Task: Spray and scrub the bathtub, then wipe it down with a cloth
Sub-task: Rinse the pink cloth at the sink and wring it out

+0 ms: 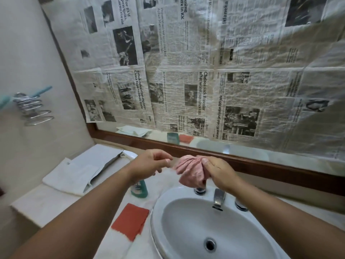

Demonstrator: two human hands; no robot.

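A bunched pink cloth [189,170] hangs over the back of a white sink [168,221], and my right hand [217,171] grips its right side. My left hand [151,163] hovers just left of the cloth with fingers loosely curled, holding nothing. A teal bottle [140,188] stands on the counter, partly hidden by my left wrist. The bathtub is out of view.
A chrome tap [218,199] and two knobs sit behind the basin. A red cloth [130,221] lies on the counter to the sink's left, folded white towels [71,176] further left. Newspaper covers the mirror [186,71]. A wire holder [33,109] hangs on the left wall.
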